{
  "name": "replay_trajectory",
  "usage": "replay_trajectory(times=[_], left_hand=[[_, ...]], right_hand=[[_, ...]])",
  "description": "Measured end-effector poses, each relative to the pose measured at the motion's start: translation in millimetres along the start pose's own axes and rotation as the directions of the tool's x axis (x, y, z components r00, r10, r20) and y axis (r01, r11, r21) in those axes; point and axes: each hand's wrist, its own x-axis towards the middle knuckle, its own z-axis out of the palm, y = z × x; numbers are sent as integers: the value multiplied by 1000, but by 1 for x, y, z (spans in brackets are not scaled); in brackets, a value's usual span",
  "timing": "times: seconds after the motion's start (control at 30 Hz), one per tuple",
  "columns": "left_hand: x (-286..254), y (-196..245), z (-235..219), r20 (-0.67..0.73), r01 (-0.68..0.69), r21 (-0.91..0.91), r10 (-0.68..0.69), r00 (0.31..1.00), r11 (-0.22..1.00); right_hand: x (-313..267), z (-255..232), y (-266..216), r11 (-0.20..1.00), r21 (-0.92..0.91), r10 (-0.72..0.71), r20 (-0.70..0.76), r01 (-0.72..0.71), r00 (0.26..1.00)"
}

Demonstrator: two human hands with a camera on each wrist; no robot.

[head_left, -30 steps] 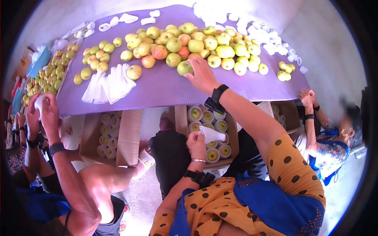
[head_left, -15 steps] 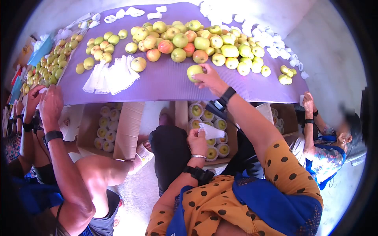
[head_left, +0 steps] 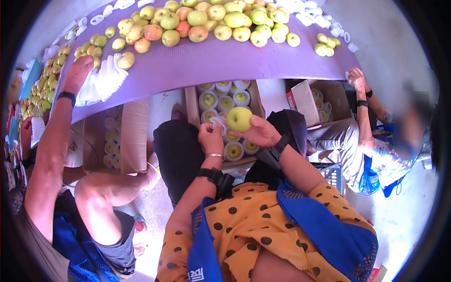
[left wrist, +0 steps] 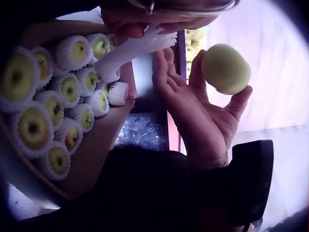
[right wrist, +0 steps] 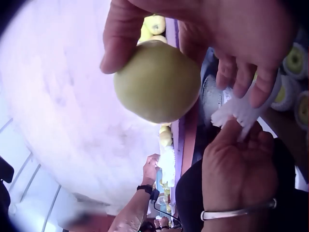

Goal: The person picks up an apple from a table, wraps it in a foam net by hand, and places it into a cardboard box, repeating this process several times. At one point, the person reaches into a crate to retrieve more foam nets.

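Spreading beyond box (head_left: 191, 105), purple table (head_left: 188, 66) bears loose apples (head_left: 198, 34). Right hand (head_left: 263, 133) grasps green apple (head_left: 239, 119) over box, thumb opposite fingers; smooth skin could slide, dropping fruit onto netted apples (head_left: 233, 151) inside box, bruising both. Left hand (head_left: 210, 141) pinches white net (head_left: 217, 121) over box's left side; limp mouth could fold, snag, or tear if tugged unevenly.
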Motion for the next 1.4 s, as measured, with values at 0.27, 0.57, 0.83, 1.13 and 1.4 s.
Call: replay_trajectory(times=[0.27, 0.57, 0.83, 1.13, 1.4], left_hand=[[-4, -7, 4, 181, -60, 6, 58, 982, 998], [-12, 13, 1, 309, 227, -125, -179, 934, 966], [-10, 17, 1, 313, 215, -203, -145, 939, 955], [-12, 11, -4, 477, 206, -162, -106, 873, 965], [-11, 17, -1, 460, -16, 376, -171, 871, 927]], right_hand=[[-8, -16, 14, 992, -93, 85, 26, -82, 996], [-6, -27, 11, 982, -183, -94, -237, 51, 967], [-1, -27, 19, 741, -661, -190, -379, -121, 906], [0, -26, 30, -39, -992, -591, -74, -120, 803], [-5, -17, 28, -289, -952, -410, 220, 103, 885]])
